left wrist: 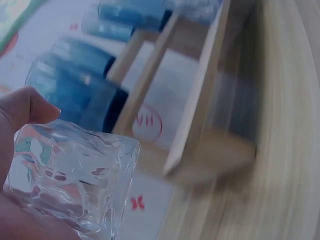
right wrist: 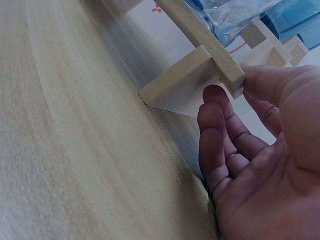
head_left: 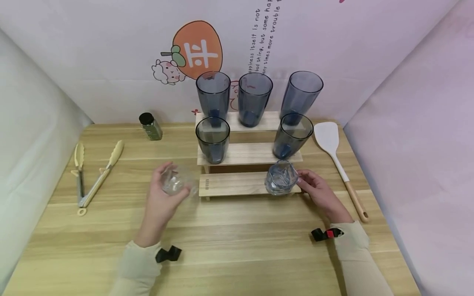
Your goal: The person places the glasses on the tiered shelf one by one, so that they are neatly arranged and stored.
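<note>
My left hand [head_left: 161,201] grips a clear, wavy-walled glass [head_left: 173,181] just left of the wooden three-step rack [head_left: 237,186]. In the left wrist view the thumb and palm lie round this clear glass [left wrist: 75,175]. My right hand [head_left: 320,193] pinches the right end of the rack's lowest step, and the right wrist view shows fingers [right wrist: 212,125] curled below the board end [right wrist: 232,77]. Beside that hand, another wavy clear glass [head_left: 280,179] stands on the lowest step. Blue-grey tumblers fill out the upper steps: two on the middle one, including a left tumbler [head_left: 213,142], and three on top.
Tongs [head_left: 98,185] lie spread at the far left of the wooden table [head_left: 237,255]. A black-capped spice jar [head_left: 151,126] stands behind them. On the right lies a white spatula [head_left: 335,152] with a wooden handle. A printed cloth [head_left: 122,49] hangs behind the rack.
</note>
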Demonstrator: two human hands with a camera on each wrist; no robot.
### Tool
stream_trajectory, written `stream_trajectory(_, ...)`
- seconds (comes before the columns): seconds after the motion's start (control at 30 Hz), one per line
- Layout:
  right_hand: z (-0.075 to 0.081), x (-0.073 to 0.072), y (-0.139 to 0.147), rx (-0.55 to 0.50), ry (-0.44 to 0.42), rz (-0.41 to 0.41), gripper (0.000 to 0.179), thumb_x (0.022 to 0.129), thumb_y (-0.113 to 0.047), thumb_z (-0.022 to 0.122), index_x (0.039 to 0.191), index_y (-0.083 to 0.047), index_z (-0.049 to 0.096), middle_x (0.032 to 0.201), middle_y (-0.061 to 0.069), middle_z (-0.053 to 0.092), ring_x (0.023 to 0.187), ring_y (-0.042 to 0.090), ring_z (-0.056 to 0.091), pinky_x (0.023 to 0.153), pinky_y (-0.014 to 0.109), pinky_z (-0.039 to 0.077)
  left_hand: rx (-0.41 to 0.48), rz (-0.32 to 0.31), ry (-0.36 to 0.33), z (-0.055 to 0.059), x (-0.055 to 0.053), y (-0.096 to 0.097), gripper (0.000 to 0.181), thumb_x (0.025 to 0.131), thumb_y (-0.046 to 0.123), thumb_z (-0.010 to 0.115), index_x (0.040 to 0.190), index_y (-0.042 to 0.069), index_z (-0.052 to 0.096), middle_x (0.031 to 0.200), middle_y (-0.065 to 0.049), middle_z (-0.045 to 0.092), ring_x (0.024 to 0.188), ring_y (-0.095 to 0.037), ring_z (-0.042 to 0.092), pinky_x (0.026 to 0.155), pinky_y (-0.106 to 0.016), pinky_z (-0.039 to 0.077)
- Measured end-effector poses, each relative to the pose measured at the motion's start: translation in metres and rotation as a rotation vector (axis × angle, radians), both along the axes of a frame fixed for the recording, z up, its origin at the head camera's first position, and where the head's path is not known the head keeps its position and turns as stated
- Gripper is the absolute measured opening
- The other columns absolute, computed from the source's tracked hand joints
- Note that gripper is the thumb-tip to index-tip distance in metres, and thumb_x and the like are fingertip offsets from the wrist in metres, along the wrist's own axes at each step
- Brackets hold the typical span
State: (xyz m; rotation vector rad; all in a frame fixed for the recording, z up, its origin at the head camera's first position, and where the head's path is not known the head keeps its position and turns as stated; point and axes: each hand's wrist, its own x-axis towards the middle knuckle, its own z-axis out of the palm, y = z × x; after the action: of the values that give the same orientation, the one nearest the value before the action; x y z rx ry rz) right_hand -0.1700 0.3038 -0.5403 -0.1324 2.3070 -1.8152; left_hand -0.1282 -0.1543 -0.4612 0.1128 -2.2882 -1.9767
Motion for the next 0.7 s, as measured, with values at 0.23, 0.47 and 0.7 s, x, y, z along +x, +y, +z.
stream_trajectory(0.23,-0.003,-0.004,-0.005,-0.007,0.009,0.004,0.027,0.106,-0.020,0.059,0.128,-0.005,0.059,0.115,0.000,0.065,0.101,0.015,0.058,0.080,0.026,0.049,-0.070,-0.029,0.028,-0.008,-0.006,0.052,0.082,0.072,0.004,0.087,0.144,0.012,0.047,0.136,-0.013,0.037,0.121,-0.032,0.047,0.103,-0.050,0.042)
stream_trajectory(0.47,0.000,-0.004,-0.010,0.010,0.008,0.016,0.031,0.106,-0.020,0.058,0.131,0.000,0.057,0.115,0.000,0.064,0.103,0.014,0.058,0.083,0.027,0.049,-0.056,0.018,0.144,-0.024,-0.006,0.079,0.080,0.071,0.006,0.085,0.140,0.012,0.046,0.132,-0.011,0.038,0.122,-0.027,0.043,0.106,-0.048,0.035)
stream_trajectory(0.7,0.003,-0.004,-0.009,-0.003,0.012,0.009,0.031,0.105,-0.019,0.059,0.130,0.000,0.058,0.114,-0.002,0.065,0.103,0.014,0.058,0.083,0.027,0.048,-0.054,0.062,0.249,-0.034,-0.007,0.091,0.087,0.077,0.017,0.088,0.142,0.009,0.031,0.138,-0.010,0.034,0.130,-0.023,0.038,0.110,-0.044,0.031)
